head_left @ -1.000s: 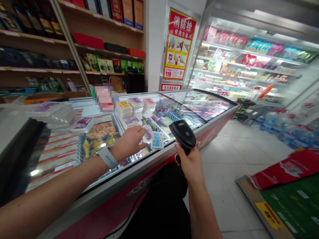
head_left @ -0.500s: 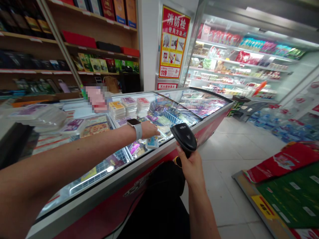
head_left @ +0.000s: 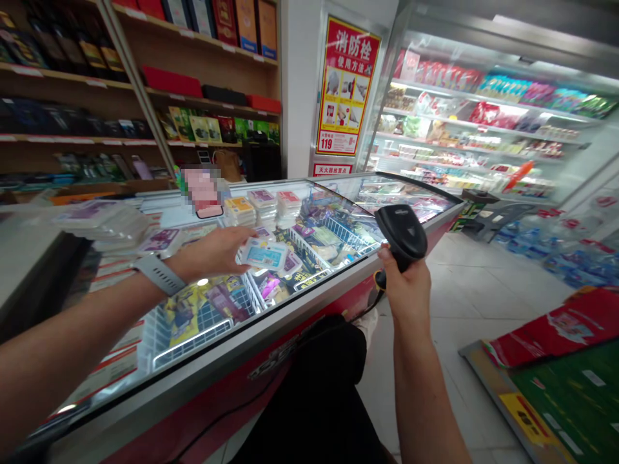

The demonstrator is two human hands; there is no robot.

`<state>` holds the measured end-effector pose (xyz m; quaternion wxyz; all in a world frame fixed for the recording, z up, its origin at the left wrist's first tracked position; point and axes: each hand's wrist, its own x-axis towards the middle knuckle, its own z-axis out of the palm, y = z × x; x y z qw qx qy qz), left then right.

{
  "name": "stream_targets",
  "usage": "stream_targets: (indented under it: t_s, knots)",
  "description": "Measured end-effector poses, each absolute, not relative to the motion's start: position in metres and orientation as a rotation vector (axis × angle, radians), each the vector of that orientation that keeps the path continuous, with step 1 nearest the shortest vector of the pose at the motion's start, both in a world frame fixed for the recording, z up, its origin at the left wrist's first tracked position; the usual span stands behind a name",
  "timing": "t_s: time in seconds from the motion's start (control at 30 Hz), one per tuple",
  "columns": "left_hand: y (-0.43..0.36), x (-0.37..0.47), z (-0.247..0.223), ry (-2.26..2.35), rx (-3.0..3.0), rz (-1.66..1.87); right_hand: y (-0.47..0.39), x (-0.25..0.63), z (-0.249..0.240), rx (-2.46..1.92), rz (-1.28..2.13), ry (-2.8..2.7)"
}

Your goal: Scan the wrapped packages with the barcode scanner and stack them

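Between the fingers of my left hand [head_left: 215, 253] is a flat, clear plastic pack with a blue and white label [head_left: 265, 254], tilted above the glass top of the chest freezer [head_left: 309, 301]. A watch strap [head_left: 159, 273] circles that wrist. My right hand [head_left: 409, 289] is wrapped round the handle of a black barcode scanner [head_left: 402, 233], raised by the freezer's front edge. A dark cable [head_left: 232, 407] hangs below. Beyond my left hand stand stacks of similar packs, with orange [head_left: 240, 211], purple [head_left: 262, 201] and red [head_left: 289, 201] labels.
More purple-labelled packs [head_left: 99, 216] are piled at the left. Wire baskets of bagged goods [head_left: 333, 232] sit under the glass. A lit refrigerated shelf [head_left: 483, 122] stands at the back right. Water bottles [head_left: 546, 241] and a low red and green display [head_left: 561, 361] occupy the right.
My left hand has drawn back to the left with the blue-labelled pack, its label now facing me. The scanner in my right hand has shifted right and slightly up in view.
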<state>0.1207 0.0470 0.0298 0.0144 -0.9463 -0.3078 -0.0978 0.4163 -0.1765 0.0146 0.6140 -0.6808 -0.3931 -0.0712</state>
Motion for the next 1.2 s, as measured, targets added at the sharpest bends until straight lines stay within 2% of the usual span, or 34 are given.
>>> stream_targets:
  t_s: [0.13,0.27,0.5,0.93,1.2]
  knots:
    - [0.039,0.068,0.014,-1.287,-2.858,-0.573,-0.139,0.405,0.056,-1.497,-0.456,-0.967]
    - [0.031,0.032,0.010,-1.530,-2.643,-0.754,-0.101,0.366,0.074,-1.385,-0.407,-1.256]
    - [0.028,0.009,-0.004,-1.677,-2.294,-0.982,-0.076,0.297,0.049,-1.295,0.025,-1.675]
    - [0.031,0.007,-0.014,-1.607,-2.051,-1.018,-0.058,0.267,0.011,-1.419,0.229,-1.814]
    - [0.036,0.002,-0.017,-1.569,-1.998,-1.119,-0.052,0.264,0.012,-1.462,0.278,-1.830]
